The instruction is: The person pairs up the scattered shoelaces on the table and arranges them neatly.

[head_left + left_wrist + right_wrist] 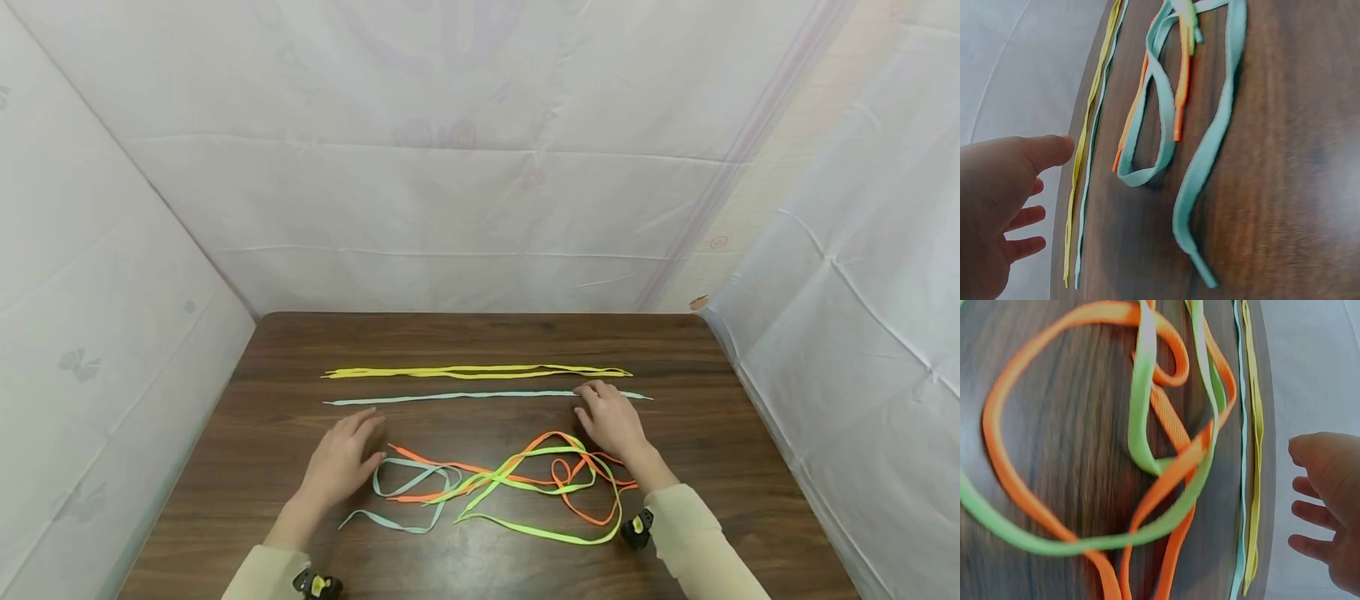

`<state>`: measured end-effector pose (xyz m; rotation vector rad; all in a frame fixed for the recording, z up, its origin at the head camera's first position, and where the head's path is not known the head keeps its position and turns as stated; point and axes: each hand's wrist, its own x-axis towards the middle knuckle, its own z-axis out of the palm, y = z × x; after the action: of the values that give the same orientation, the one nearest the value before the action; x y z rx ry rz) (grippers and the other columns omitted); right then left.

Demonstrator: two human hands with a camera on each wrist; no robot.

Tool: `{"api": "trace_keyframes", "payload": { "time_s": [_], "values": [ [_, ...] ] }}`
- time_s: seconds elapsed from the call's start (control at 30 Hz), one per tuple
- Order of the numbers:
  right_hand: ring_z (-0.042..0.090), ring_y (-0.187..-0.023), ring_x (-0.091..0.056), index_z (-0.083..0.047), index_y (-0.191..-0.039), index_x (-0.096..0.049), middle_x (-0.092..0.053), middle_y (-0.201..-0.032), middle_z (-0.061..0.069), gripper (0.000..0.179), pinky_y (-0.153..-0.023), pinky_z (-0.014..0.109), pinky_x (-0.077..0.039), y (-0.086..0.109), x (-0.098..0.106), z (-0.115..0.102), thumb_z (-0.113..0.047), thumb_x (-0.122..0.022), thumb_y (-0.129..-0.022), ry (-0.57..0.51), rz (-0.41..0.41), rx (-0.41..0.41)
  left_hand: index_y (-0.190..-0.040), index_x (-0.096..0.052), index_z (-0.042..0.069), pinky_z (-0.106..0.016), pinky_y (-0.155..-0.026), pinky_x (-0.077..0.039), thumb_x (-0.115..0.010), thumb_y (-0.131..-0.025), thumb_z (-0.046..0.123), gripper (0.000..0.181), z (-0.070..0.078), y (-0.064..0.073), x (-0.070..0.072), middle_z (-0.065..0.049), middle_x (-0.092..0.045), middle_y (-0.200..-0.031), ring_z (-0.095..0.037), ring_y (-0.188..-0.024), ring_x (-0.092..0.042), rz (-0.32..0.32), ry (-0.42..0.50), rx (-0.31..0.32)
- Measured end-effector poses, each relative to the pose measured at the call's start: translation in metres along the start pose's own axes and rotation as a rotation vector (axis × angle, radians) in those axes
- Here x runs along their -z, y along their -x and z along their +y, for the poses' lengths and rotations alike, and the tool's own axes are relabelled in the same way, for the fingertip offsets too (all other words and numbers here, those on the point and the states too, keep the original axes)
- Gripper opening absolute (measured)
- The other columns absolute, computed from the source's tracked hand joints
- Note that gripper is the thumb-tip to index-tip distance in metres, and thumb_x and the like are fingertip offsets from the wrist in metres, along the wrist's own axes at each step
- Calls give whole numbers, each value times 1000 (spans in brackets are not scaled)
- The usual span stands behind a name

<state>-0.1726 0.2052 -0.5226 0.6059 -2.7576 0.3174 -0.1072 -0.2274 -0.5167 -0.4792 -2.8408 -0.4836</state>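
Note:
Yellow shoelaces [480, 368] lie stretched side by side across the far part of the table. Just nearer runs a straight light blue shoelace [487, 393]. My right hand [611, 419] is over its right part, fingers loosely bent, fingertips overlapping the lace in the head view. Relaxed and holding nothing, my left hand [341, 458] hovers near that lace's left end, beside a looped light blue shoelace [1210, 150]. Between the hands, orange shoelaces [992, 425] and neon green shoelaces [1138, 419] lie tangled, crossing the looped blue one at its right side.
The dark wood-grain table [480, 333] has a back edge against a white sheeted wall [450, 208]. White sheets also hang on the left and right sides. A black wrist device [637, 529] shows by the right sleeve, another [318, 585] by the left.

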Motion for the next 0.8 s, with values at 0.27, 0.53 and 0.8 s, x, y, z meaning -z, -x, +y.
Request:
{"api": "trace_keyframes", "payload": {
  "time_s": [0.27, 0.53, 0.8],
  "values": [
    [29, -98, -58, -8, -108, -63, -59, -108, 10, 28, -74, 46, -49, 1, -6, -22, -18, -67, -83, -45, -15, 57, -117, -60, 7, -53, -85, -44, -81, -68, 21, 56, 4, 23, -5, -15, -54, -126, -35, -112, -52, -18, 2, -64],
    [27, -99, -57, -11, -107, -64, -59, -109, 7, 27, -73, 44, -49, 0, -16, -42, -20, -69, -82, -77, -61, 119, -108, -65, 9, -48, -85, -46, -82, -65, 16, 47, 11, 39, -10, -9, -61, -114, -29, -105, -55, -36, -17, -109],
    [23, -95, -57, -13, -104, -64, -59, -107, 4, 25, -72, 38, -49, 0, -26, -66, -23, -69, -82, -74, -56, 208, -94, -68, 10, -43, -78, -47, -85, -59, 11, 38, 14, 49, -22, -2, -62, -97, -23, -92, -57, 4, -10, -137]
  ]
}}
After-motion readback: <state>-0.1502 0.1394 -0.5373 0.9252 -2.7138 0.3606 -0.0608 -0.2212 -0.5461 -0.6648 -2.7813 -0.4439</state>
